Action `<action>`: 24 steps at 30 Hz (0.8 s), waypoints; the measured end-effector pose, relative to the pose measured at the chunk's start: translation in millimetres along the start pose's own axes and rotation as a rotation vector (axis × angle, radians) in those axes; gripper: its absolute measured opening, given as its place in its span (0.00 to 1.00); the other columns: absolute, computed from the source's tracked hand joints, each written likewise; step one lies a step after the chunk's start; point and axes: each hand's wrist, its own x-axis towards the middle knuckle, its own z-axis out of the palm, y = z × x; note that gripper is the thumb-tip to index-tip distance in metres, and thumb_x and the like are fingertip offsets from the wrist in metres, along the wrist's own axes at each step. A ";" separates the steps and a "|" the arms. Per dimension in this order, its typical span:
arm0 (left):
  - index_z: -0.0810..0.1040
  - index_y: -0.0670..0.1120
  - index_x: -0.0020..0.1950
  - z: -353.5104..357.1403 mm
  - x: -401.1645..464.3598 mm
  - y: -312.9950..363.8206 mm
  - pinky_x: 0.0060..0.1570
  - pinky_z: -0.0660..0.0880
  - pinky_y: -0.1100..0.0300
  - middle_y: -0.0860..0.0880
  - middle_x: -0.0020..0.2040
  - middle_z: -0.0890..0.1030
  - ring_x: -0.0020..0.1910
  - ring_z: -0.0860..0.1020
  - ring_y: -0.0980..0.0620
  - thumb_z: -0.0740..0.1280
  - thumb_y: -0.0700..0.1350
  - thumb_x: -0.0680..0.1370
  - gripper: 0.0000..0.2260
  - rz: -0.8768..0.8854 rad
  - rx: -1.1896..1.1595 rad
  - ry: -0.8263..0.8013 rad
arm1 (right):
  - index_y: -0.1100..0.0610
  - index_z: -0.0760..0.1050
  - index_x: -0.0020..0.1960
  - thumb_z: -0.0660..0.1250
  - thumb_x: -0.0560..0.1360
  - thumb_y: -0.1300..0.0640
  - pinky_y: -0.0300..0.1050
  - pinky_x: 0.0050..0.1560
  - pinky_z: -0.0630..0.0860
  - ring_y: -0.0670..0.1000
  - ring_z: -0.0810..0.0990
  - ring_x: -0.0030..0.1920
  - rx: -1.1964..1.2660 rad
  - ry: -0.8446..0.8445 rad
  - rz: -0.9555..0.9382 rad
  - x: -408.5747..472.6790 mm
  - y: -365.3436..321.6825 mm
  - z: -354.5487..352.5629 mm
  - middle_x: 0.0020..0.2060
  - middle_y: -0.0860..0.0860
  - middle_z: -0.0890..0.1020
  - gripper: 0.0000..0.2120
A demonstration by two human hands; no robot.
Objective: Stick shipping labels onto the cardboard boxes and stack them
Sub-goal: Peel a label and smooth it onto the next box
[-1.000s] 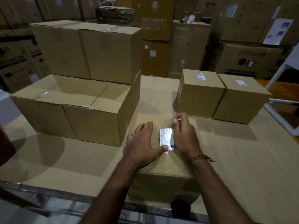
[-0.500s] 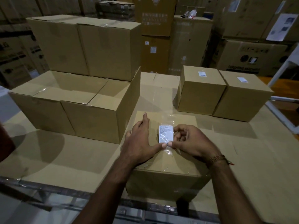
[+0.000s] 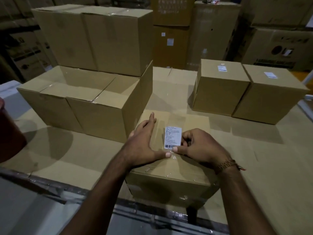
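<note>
While 2 hands [image 3: 169, 146] press 1 label [image 3: 173, 137], 2 labelled boxes [image 3: 250, 89] sit apart.

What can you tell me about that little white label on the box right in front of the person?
The shipping label is a small white upright rectangle with lines of small dark print, too small to read, and a barcode along its near edge. It lies on the taped top of the nearest cardboard box. The right hand has curled fingers at its right edge and thumb at its near corner; the left hand lies flat beside it.
</note>
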 end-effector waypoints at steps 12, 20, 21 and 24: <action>0.29 0.63 0.82 -9.1 -2.1 9.4 0.79 0.55 0.32 0.60 0.85 0.48 0.84 0.53 0.46 0.82 0.75 0.50 0.78 -0.049 0.013 -0.134 | 0.53 0.86 0.62 0.75 0.80 0.57 0.54 0.64 0.82 0.56 0.87 0.56 0.491 -0.089 -0.069 -14.1 8.1 -9.4 0.53 0.52 0.89 0.12; 0.61 0.62 0.84 -60.3 -39.5 6.0 0.78 0.61 0.40 0.55 0.84 0.56 0.83 0.53 0.50 0.81 0.68 0.58 0.57 0.065 -0.042 0.151 | 0.49 0.85 0.63 0.74 0.81 0.57 0.43 0.51 0.85 0.47 0.88 0.51 0.487 -0.004 -0.035 -36.0 -52.6 3.1 0.51 0.44 0.89 0.11; 0.63 0.62 0.83 -71.5 -48.9 0.2 0.79 0.60 0.39 0.59 0.82 0.59 0.83 0.52 0.52 0.81 0.69 0.59 0.55 0.088 -0.020 0.209 | 0.49 0.85 0.63 0.74 0.81 0.57 0.46 0.53 0.85 0.49 0.88 0.53 0.504 0.018 -0.051 -39.0 -64.8 11.0 0.52 0.45 0.89 0.11; 0.63 0.62 0.83 -104.3 -77.2 -29.2 0.79 0.59 0.39 0.73 0.74 0.58 0.80 0.53 0.58 0.78 0.75 0.57 0.57 0.123 -0.015 0.268 | 0.50 0.85 0.59 0.74 0.80 0.60 0.41 0.54 0.82 0.51 0.86 0.56 0.570 0.056 -0.102 -39.4 -105.2 38.8 0.52 0.48 0.89 0.10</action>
